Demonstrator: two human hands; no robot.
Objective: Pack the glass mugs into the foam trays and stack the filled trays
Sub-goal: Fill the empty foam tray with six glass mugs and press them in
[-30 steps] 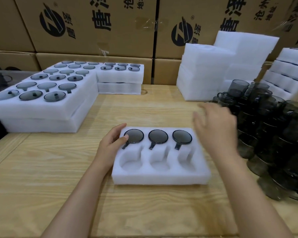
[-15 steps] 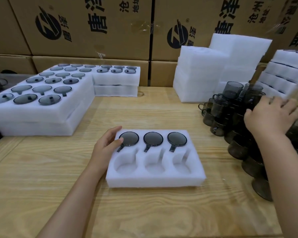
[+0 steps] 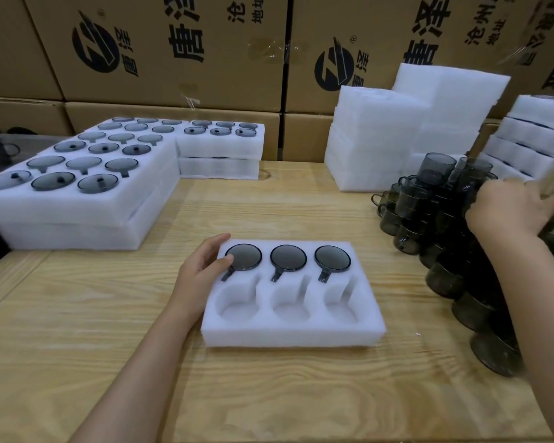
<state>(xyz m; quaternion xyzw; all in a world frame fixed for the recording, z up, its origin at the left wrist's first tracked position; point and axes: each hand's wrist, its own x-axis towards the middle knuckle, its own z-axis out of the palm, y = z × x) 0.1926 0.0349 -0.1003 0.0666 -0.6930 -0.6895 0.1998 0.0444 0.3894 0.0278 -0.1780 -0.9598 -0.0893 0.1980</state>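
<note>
Soft, even indoor light, faint shadows; wide-angle bending at edges, right hand motion-blurred.

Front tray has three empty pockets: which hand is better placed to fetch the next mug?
Right. The right hand is at the mug pile; the left hand rests on the foam tray.
</note>
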